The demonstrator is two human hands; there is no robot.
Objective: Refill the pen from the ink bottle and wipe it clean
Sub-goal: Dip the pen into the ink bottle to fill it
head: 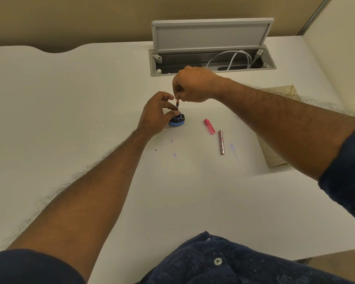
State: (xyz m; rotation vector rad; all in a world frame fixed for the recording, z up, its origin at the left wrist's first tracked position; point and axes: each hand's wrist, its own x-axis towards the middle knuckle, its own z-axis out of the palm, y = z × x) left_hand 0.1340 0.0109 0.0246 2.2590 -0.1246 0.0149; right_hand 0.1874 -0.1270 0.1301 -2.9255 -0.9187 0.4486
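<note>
A small blue ink bottle (177,121) stands open on the white desk (90,99). My left hand (155,114) grips the bottle from its left side. My right hand (193,86) pinches the top of the pen's inner section (177,105), which points straight down with its tip at the bottle's mouth. A pink pen cap (209,126) lies to the right of the bottle. Beside the cap lies the pink patterned pen barrel (221,142).
Small blue ink spots (173,148) mark the desk in front of the bottle. A folded beige cloth (275,156) lies at the right under my forearm. An open grey cable hatch (212,58) with white cables sits behind my hands.
</note>
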